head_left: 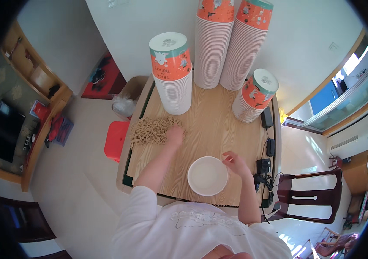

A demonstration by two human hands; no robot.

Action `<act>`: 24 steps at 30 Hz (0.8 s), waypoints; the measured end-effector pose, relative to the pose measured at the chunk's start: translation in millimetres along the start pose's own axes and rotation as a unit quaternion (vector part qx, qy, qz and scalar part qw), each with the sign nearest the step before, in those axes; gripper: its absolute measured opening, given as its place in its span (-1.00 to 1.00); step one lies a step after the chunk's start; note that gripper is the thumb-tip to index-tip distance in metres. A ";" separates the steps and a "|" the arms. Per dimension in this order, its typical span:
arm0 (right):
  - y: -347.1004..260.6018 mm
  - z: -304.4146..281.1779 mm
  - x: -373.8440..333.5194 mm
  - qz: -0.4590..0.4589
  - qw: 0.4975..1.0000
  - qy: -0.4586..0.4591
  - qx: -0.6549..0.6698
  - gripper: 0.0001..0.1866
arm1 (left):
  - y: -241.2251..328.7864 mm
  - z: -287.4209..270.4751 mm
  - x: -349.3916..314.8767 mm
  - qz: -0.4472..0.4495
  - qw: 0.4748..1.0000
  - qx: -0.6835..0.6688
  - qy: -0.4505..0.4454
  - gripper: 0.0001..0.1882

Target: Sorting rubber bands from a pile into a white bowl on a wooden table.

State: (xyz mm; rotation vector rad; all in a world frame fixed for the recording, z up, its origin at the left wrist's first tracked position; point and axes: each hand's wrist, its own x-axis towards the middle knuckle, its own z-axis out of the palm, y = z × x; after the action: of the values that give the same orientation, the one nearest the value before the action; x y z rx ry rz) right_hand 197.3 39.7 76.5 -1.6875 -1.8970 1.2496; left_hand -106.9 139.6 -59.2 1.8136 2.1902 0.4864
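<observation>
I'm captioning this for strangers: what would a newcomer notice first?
Probably the four stacks of upturned paper tubs on the table's far half. Next, the tangled tan strands at left, under the left hand, and the open white tub in front, beside the right hand.

Dark chair (317,199) at right, red stool (117,140), black television (7,131)

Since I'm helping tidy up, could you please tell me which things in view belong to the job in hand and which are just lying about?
Likely part of the job:
- tan strands
- white tub
- tub stacks

Probably just lying about:
- black devices
- red stool
- chair
</observation>
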 end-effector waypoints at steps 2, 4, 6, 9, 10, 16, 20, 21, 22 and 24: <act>18.3 -7.5 -6.6 0.010 0.999 0.017 0.034 -0.66 | 37.8 -37.5 6.3 0.057 0.995 -0.076 -0.020 -0.88; 25.1 -5.7 -9.7 0.001 0.999 0.028 0.044 -0.66 | 56.4 -93.6 11.8 0.096 0.969 -0.228 0.012 -0.87; 22.5 -5.7 -13.0 -0.005 0.998 0.039 0.054 -0.66 | 74.4 -147.2 15.9 0.097 0.940 -0.318 0.074 -0.87; 1.7 -5.9 -21.7 -0.002 1.000 0.002 0.010 -0.67 | 91.3 -240.3 2.1 0.111 0.875 -0.451 0.138 -0.92; 1.2 -3.4 -25.8 -0.001 1.000 0.004 -0.016 -0.67 | 99.3 -268.1 -7.8 0.116 0.847 -0.496 0.153 -0.94; 16.8 12.9 -35.1 0.005 0.998 -0.016 -0.063 -0.68 | 112.8 -367.8 -69.6 0.165 0.753 -0.587 0.247 -0.98; 15.8 14.4 -38.2 0.000 0.996 -0.055 -0.071 -0.67 | 102.3 -342.4 -110.2 0.170 0.771 -0.603 0.114 -0.90; 24.0 17.1 -38.4 0.007 0.996 -0.051 -0.071 -0.67 | 105.5 -324.1 -118.2 0.114 0.807 -0.578 0.030 -0.88; 33.8 22.8 -38.7 -0.022 0.998 0.000 -0.058 -0.67 | 112.6 -302.8 -130.0 0.058 0.835 -0.544 -0.052 -0.87; 25.4 27.4 -39.2 -0.065 0.996 0.044 -0.048 -0.66 | 104.4 -233.3 -154.3 -0.048 0.807 -0.569 -0.150 -0.83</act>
State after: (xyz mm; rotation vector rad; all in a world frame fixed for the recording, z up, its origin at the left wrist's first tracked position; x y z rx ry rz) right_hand 204.1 -9.0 53.6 -1.6089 -2.0059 1.0338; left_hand -77.6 -15.9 193.9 0.9796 1.2239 1.0841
